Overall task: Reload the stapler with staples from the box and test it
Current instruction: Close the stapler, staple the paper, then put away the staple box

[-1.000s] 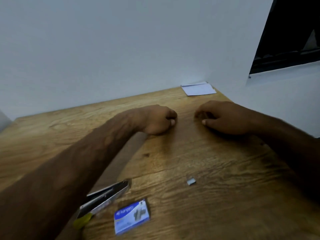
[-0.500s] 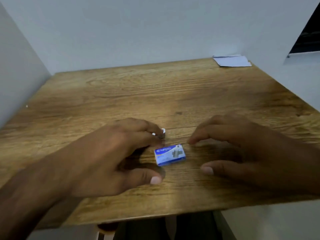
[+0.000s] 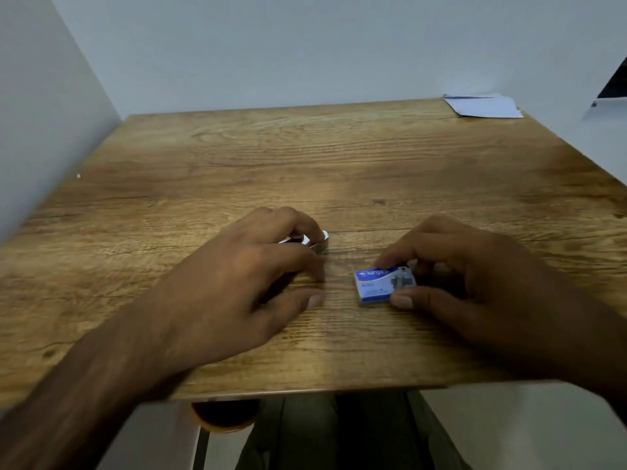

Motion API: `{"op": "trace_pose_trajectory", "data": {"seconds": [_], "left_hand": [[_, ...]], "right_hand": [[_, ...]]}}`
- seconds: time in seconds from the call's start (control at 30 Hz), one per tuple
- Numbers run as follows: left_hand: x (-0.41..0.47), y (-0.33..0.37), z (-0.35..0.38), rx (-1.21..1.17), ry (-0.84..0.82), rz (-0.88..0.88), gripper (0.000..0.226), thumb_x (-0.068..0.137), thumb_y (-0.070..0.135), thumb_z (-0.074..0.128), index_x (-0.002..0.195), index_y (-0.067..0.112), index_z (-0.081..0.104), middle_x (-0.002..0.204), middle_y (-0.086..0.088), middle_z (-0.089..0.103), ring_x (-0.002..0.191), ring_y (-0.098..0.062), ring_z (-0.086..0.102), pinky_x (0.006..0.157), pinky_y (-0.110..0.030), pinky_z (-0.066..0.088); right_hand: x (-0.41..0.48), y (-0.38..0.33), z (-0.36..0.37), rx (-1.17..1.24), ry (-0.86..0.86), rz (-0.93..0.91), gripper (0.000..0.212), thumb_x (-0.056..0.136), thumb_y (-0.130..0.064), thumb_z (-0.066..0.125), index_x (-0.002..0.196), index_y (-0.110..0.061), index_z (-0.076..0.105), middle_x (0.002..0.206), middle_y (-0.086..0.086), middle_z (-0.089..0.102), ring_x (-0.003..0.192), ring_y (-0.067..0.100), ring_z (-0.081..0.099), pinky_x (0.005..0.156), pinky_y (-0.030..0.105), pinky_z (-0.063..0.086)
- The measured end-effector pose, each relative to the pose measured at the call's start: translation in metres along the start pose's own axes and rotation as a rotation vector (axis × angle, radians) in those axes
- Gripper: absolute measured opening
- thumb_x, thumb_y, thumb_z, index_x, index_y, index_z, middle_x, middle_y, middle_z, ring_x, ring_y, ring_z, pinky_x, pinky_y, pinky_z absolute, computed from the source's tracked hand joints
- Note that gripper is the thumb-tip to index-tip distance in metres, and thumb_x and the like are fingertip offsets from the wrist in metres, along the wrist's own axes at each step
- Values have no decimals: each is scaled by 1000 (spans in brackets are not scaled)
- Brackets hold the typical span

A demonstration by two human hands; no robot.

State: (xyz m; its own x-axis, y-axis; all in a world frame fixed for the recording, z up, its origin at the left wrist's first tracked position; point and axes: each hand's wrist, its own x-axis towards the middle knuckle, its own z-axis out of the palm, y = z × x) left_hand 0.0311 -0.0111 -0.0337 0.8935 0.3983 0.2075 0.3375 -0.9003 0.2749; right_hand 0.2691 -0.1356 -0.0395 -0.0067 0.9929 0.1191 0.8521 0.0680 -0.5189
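A small blue and white staple box (image 3: 381, 287) lies flat on the wooden table (image 3: 305, 157), near its front edge. My right hand (image 3: 481, 283) pinches the box's right end between thumb and fingertips. Left of it, my left hand (image 3: 251, 286) lies curled over the stapler (image 3: 320, 241). Only the stapler's shiny metal tip shows past the fingertips; the rest is hidden under the hand. The left thumb rests on the wood a short gap from the box.
White paper sheets (image 3: 483, 106) lie at the far right corner. Pale walls close the table on the left and at the back. The table's front edge (image 3: 305, 391) runs just below my wrists, with my legs and a brown round object (image 3: 224, 417) beneath.
Both hands came back from the middle of the table to the stapler and the box. My right thumb and fingers have closed on the box, which now sits a little further right.
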Motion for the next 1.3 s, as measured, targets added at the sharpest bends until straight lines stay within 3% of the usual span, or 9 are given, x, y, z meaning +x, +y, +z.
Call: {"op": "trace_pose_trajectory", "data": {"seconds": [0.07,0.23,0.3,0.4,0.6,0.77,0.93,1.13,1.3], "left_hand": [[-5,-4,0,2,3,13,18,92,22,66,108,26,74,130,9,58,121,-9,54,101,-22,40],[-20,-16,1,-27,57,15,42,84,-1,64,110,32,72,129,13,59,123,-7,55,94,-23,45],[-23,-15,0,-45,79,-1,40,85,3,65,111,33,72,127,15,60,123,-8,56,94,-25,47],[-19,0,-3,-52,123,-31,27,93,26,67,119,35,67,122,23,60,121,-6,57,94,-28,49],[14,47,27,23,156,-81,41,86,58,64,117,31,69,107,14,63,104,-11,58,89,-40,43],[20,47,42,-72,174,-97,37,84,56,67,110,31,74,98,14,61,93,-12,58,83,-42,47],[13,47,41,-147,192,-156,36,83,55,67,110,33,76,94,14,61,89,-8,57,79,-26,44],[1,46,41,-256,225,-204,27,81,48,73,103,32,76,86,12,60,76,-8,59,66,-28,46],[-2,44,42,-276,239,-202,27,80,49,73,103,33,76,86,13,59,73,-8,59,64,-29,47]], "right_hand": [[-6,3,-4,1,-5,28,36,74,-51,64,109,-46,70,99,-23,63,95,0,58,74,28,51],[-15,6,-9,30,9,77,36,72,-48,68,108,-46,71,98,-20,66,95,0,60,77,31,52],[-17,5,-9,45,10,82,36,72,-47,68,108,-46,72,99,-19,67,94,1,61,78,32,53],[-17,5,-9,68,22,86,35,71,-47,69,106,-48,71,97,-19,67,93,1,61,77,33,54],[-19,6,-8,115,47,127,36,67,-44,72,103,-47,73,91,-20,67,91,-1,62,75,24,53],[-18,9,-7,119,66,128,34,73,-32,82,104,-43,76,86,-19,66,89,-1,63,73,20,49],[-19,9,-8,112,47,133,34,73,-33,81,104,-43,76,88,-21,67,90,-2,63,77,24,52],[-21,13,-16,130,5,121,34,68,-42,75,101,-47,75,86,-20,68,87,-1,63,74,23,50],[-25,14,-31,17,-28,49,44,72,-67,66,115,-55,65,105,-27,65,88,0,67,64,18,52]]}}
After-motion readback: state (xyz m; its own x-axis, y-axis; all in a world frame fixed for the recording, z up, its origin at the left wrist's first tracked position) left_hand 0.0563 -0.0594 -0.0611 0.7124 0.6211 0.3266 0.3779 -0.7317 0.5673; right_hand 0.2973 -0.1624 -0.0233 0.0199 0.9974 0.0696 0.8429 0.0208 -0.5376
